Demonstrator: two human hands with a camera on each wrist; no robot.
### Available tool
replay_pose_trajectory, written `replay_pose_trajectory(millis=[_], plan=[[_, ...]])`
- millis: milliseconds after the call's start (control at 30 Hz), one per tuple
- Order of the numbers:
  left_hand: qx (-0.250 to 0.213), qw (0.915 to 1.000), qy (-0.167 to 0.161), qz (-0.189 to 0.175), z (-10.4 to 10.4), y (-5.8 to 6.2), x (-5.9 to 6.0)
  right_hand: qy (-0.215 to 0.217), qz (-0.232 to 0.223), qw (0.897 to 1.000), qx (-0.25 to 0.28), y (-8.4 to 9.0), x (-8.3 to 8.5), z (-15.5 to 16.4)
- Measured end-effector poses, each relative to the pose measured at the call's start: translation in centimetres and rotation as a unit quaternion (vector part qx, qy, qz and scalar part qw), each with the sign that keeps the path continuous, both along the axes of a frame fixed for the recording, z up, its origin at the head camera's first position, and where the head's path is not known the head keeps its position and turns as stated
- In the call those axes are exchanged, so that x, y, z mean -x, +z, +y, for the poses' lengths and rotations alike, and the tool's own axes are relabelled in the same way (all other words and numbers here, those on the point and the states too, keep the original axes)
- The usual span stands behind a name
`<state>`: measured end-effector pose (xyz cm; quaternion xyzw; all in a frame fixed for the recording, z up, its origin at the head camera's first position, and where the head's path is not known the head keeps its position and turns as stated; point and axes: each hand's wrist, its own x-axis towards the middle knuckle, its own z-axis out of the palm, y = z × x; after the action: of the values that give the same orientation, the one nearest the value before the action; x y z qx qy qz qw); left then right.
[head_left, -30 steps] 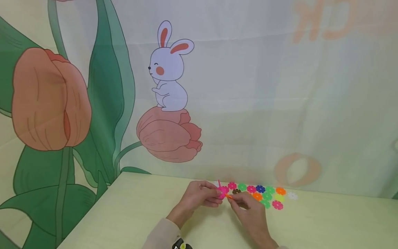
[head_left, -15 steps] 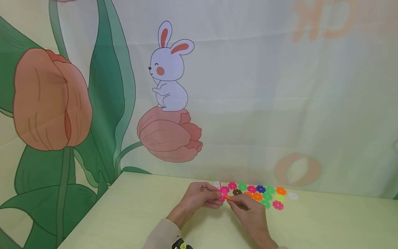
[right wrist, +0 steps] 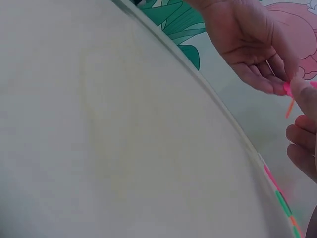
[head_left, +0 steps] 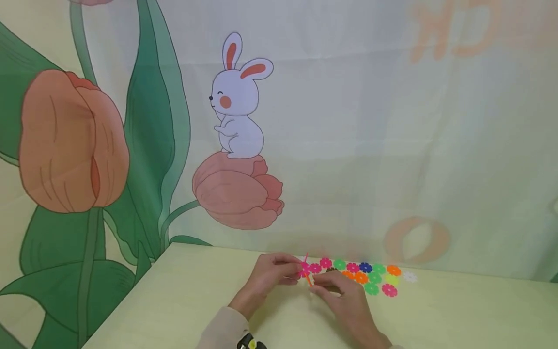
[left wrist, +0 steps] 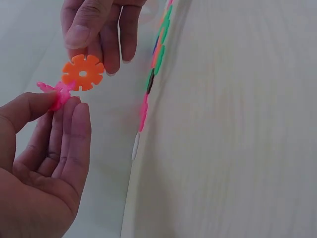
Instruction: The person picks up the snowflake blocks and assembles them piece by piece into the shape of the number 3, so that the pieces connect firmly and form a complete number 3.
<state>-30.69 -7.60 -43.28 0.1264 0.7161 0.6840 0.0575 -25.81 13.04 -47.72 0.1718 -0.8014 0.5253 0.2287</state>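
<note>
1. A person's left hand pinches a pink snowflake piece between thumb and fingertips above the table.
2. The right hand pinches an orange disc, seemingly slotted edge-on into the pink piece.
3. Loose coloured discs lie just beside, along the table's far edge.

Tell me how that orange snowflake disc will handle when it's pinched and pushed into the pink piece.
The orange disc looks thin, flat and probably stiff: it keeps its shape in the right hand. It seems light, held by fingertips alone. Its notched rim likely grips the pink piece held by the left hand.
</note>
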Motion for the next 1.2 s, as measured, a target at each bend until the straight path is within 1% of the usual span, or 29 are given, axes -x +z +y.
replay_pose_trajectory(millis=[133, 233, 467, 700, 800, 933, 1100, 1200], plan=[[-0.001, 0.9998, 0.018, 0.003, -0.6, 0.3, 0.3, -0.024, 0.027, 0.999, -0.039, 0.2, 1.1, 0.7], [0.002, 0.9995, 0.030, -0.002, -1.0, 0.5, 0.4, -0.032, 0.032, 0.997, -0.067, 0.6, 2.3, 1.2], [-0.006, 0.9993, 0.037, 0.001, -2.0, 0.8, 0.7, -0.015, -0.005, 0.991, -0.130, 1.7, 5.2, 1.6], [-0.014, 0.9992, 0.037, -0.001, -2.5, 0.8, 0.8, 0.003, -0.034, 0.982, -0.187, 1.5, 7.7, 1.2], [-0.015, 0.9992, 0.038, -0.004, -2.6, 0.9, 0.9, 0.019, -0.047, 0.977, -0.206, 1.3, 8.4, 0.9], [-0.024, 0.9991, 0.036, -0.005, -2.7, 0.9, 1.0, 0.033, -0.069, 0.973, -0.216, 1.1, 9.2, 0.3], [-0.034, 0.9990, 0.028, 0.001, -3.0, 1.0, 1.0, 0.021, -0.072, 0.969, -0.237, 1.0, 9.9, -0.5], [-0.030, 0.9992, 0.027, 0.001, -3.0, 1.1, 1.0, 0.013, -0.069, 0.964, -0.255, 1.2, 10.1, -0.9]])
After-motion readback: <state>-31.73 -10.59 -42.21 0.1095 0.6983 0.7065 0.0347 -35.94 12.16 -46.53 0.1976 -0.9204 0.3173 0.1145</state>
